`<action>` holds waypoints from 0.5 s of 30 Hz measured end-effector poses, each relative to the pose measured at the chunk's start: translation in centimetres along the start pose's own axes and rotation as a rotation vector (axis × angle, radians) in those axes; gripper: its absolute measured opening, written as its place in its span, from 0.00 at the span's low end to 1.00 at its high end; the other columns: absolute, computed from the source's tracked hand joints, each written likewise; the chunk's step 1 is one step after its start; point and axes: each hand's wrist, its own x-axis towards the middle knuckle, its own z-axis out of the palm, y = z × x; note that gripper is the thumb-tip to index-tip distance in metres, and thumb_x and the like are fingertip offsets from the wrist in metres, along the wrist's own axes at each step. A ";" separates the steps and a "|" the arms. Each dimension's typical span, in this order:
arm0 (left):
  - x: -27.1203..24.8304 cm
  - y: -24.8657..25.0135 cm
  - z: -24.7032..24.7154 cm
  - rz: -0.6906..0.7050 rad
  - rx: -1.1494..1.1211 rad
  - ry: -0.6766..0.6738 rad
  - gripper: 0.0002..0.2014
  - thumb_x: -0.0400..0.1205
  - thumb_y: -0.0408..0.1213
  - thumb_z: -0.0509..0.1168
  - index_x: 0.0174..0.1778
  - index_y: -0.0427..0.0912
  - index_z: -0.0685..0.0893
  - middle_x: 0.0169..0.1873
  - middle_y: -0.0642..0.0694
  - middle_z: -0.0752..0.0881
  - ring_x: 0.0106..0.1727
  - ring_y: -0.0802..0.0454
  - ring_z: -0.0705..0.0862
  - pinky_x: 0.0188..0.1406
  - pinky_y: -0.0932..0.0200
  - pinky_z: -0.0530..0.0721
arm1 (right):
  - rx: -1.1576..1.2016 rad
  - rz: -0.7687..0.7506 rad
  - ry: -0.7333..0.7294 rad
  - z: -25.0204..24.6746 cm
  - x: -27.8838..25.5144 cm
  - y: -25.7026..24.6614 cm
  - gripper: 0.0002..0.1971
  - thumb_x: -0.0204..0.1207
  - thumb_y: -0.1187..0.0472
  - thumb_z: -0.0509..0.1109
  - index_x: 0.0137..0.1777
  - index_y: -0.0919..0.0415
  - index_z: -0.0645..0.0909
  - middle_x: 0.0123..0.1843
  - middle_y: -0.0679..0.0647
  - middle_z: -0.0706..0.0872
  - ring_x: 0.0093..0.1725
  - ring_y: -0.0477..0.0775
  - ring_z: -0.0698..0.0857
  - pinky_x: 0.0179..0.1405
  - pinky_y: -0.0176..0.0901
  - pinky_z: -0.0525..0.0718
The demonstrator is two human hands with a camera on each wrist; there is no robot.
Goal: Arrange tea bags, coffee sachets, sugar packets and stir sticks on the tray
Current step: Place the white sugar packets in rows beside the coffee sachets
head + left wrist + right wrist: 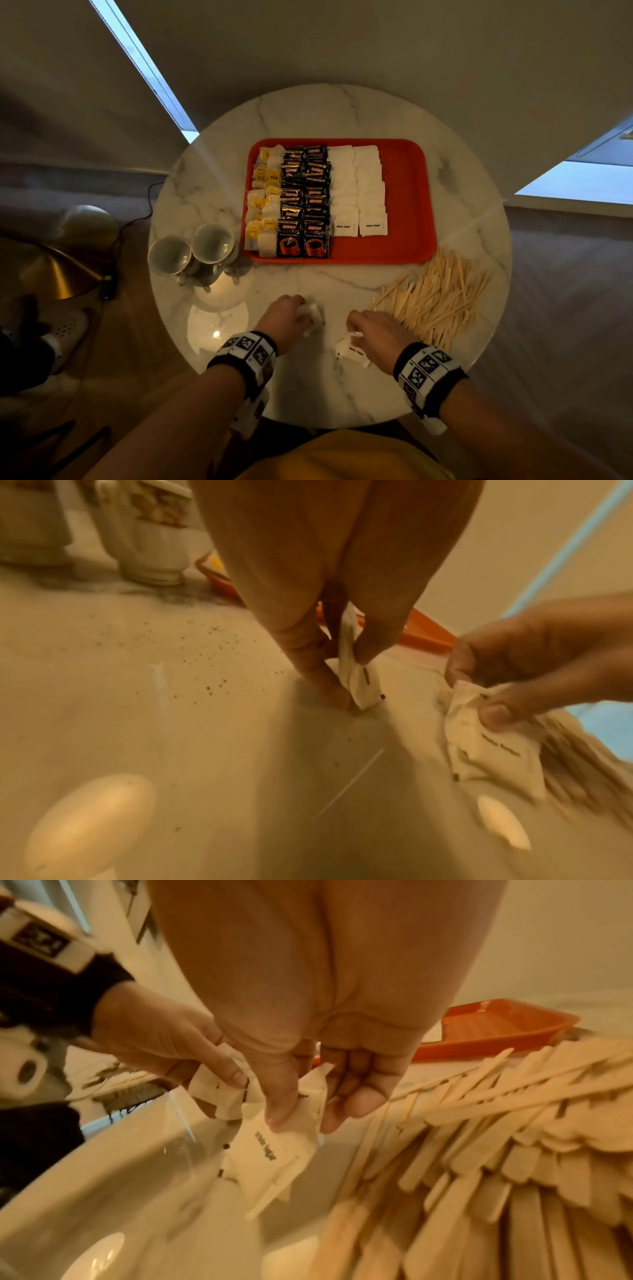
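An orange tray (407, 192) at the table's far middle holds columns of tea bags (265, 202), black coffee sachets (305, 202) and white sugar packets (358, 192). Near the front edge my left hand (291, 317) pinches white sugar packets (356, 680) between thumb and fingers. My right hand (371, 330) pinches more sugar packets (274, 1150), which hang just above the table. A loose pile of wooden stir sticks (435, 301) lies on the marble right of my right hand.
Two overturned cups (191, 248) stand at the table's left, beside the tray (424, 634). The round marble table (342, 383) ends close behind my wrists. A lamp base (51, 270) sits on the floor at left.
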 end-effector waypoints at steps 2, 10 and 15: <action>0.4 -0.2 -0.6 -0.028 -0.195 0.036 0.14 0.85 0.39 0.65 0.66 0.41 0.79 0.56 0.38 0.85 0.55 0.39 0.88 0.57 0.42 0.89 | 0.109 0.052 0.038 -1.3 0.0 -0.3 0.08 0.85 0.56 0.66 0.63 0.53 0.77 0.59 0.52 0.84 0.58 0.55 0.81 0.48 0.43 0.71; 0.2 4.3 -1.9 -0.058 -0.836 0.025 0.12 0.90 0.31 0.56 0.64 0.46 0.81 0.60 0.40 0.84 0.58 0.40 0.86 0.54 0.33 0.90 | 0.350 0.055 0.165 -6.4 1.3 -1.4 0.09 0.83 0.56 0.70 0.61 0.47 0.79 0.58 0.45 0.88 0.56 0.47 0.86 0.55 0.44 0.84; 0.4 6.3 -2.2 -0.106 -1.037 -0.117 0.18 0.89 0.56 0.59 0.65 0.50 0.84 0.58 0.41 0.90 0.59 0.40 0.89 0.51 0.39 0.93 | 0.345 -0.030 0.213 -8.4 3.0 -1.8 0.07 0.84 0.57 0.69 0.60 0.47 0.82 0.58 0.45 0.85 0.56 0.45 0.83 0.58 0.44 0.82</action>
